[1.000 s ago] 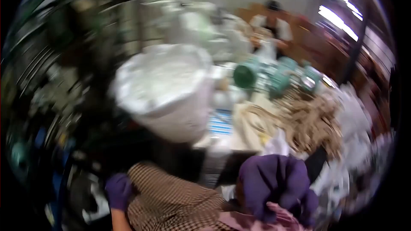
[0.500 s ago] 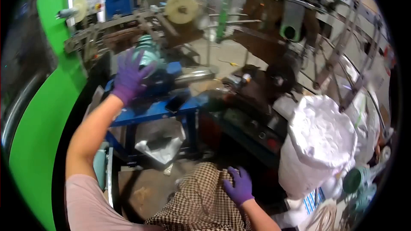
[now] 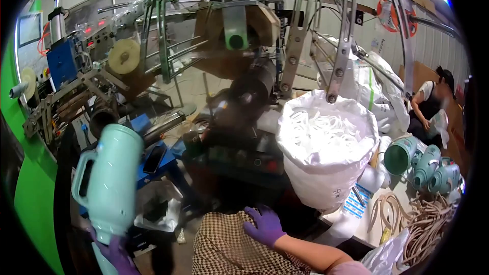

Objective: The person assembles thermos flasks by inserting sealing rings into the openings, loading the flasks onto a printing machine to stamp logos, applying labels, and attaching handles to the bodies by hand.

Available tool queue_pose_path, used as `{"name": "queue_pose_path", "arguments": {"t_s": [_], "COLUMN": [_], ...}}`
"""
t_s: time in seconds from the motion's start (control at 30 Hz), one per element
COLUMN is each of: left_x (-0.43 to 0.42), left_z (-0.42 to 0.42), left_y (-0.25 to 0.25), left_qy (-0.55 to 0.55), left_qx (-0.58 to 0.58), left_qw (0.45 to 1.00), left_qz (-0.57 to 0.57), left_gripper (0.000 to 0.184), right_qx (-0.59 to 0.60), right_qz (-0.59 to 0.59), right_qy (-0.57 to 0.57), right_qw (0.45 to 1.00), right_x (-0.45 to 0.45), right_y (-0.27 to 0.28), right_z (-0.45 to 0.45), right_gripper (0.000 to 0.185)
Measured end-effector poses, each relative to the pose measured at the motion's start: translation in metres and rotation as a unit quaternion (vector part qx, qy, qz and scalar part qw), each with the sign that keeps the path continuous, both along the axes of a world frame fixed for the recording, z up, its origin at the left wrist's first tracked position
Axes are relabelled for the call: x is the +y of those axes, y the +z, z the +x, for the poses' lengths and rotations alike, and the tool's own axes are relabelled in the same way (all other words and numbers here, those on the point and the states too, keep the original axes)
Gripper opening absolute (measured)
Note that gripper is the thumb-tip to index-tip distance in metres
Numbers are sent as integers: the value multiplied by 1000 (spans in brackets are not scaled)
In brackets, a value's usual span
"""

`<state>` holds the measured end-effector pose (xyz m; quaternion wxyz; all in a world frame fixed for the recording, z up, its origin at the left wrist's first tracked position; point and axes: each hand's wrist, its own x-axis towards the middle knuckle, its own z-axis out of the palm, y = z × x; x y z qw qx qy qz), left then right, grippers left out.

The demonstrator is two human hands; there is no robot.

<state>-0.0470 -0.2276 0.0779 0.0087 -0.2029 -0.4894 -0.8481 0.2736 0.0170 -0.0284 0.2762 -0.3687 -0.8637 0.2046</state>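
A mint-green plastic jug shell [image 3: 114, 173] with a loop handle stands tilted at the left, its wide end up and its narrow neck down. My left hand [image 3: 116, 254], in a purple glove, has its fingers round that neck. Part of this hand is cut off by the lower edge. Below it shows another mint-green piece [image 3: 103, 262], mostly hidden. My right hand [image 3: 265, 225], also purple-gloved, lies with fingers apart on the checkered cloth [image 3: 224, 242] over my lap, holding nothing.
A white sack [image 3: 321, 181] full of white rings stands right of centre. Several green jug shells [image 3: 427, 165] and coiled tan strips [image 3: 433, 229] lie farther right. A phone [image 3: 154, 159] rests on a blue bench. Machine arms [image 3: 295, 35] hang ahead. Another person [image 3: 430, 102] sits at the back right.
The view has swung right. My left hand has come down from the blue bench and now holds the green jug shell. My right hand stays on the checkered cloth.
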Motion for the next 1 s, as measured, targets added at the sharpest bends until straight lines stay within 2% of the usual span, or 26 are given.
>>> {"name": "queue_pose_path", "arguments": {"t_s": [0.03, 0.07, 0.17, 0.23, 0.27, 0.33, 0.37, 0.4, 0.43, 0.53, 0.63, 0.67, 0.77, 0.8, 0.83, 0.87, 0.9, 0.93, 1.0], "left_x": [-18, -18, 53, 114, 147, 214, 240, 263, 285, 350, 456, 472, 512, 505, 487, 470, 423, 411, 339], "left_z": [-19, -23, 16, 47, 57, 77, 108, 136, 157, 163, 139, 141, 114, 98, 90, 82, 122, 124, 175], "left_y": [-51, -78, -55, -33, -29, -19, 7, 28, 42, 95, 67, 61, 22, 14, 12, 9, 37, -2, 2], "left_qy": [-44, -171, -295, -340, -337, -271, -388, -491, -462, -475, -455, -413, -456, -497, -440, -349, -463, -482, -454], "left_qx": [-118, -192, -242, -145, -22, 223, 78, -72, -87, -16, 35, 60, 125, 128, 306, 469, 46, 81, 87], "left_qw": [991, 962, 923, 929, 938, 920, 915, 868, 882, 879, 889, 908, 880, 856, 833, 788, 878, 872, 886], "left_qz": [-34, 95, 54, -18, -80, -173, -77, 18, 30, -37, -42, -37, 41, -58, -140, -194, -111, -18, 22], "left_gripper": [75, 56, 51, 48, 52, 61, 67, 74, 80, 78, 78, 78, 76, 65, 61, 56, 57, 57, 53], "right_qx": [-8, -18, -35, -30, -26, -16, -11, -12, -14, -14, -18, -22, -1, 10, 16, 35, 53, 73, 44], "right_qz": [37, 34, 41, 43, 42, 51, 58, 62, 66, 75, 62, 45, 53, 58, 12, 19, 28, 40, -7], "right_qy": [1, 1, 8, 6, 3, 5, 4, 4, 4, 4, 21, 34, 45, 31, 37, 19, 1, -17, -11], "right_qw": [999, 999, 999, 999, 999, 999, 998, 998, 998, 997, 998, 998, 998, 998, 999, 999, 998, 996, 999], "right_x": [1, -1, -4, -7, -9, -14, -13, -14, -16, -14, -13, -12, -11, -14, -9, -13, -16, -16, -8], "right_y": [-2, -2, -8, -12, -13, -17, -18, -17, -16, -17, -17, -16, -13, -14, -22, -22, -22, -24, -31], "right_z": [4, 5, -3, -7, -9, -13, -14, -15, -16, -24, -32, -32, -36, -34, -37, -36, -34, -33, -31], "right_gripper": [58, 58, 61, 60, 59, 58, 57, 56, 55, 53, 52, 52, 50, 50, 49, 48, 47, 46, 42]}}
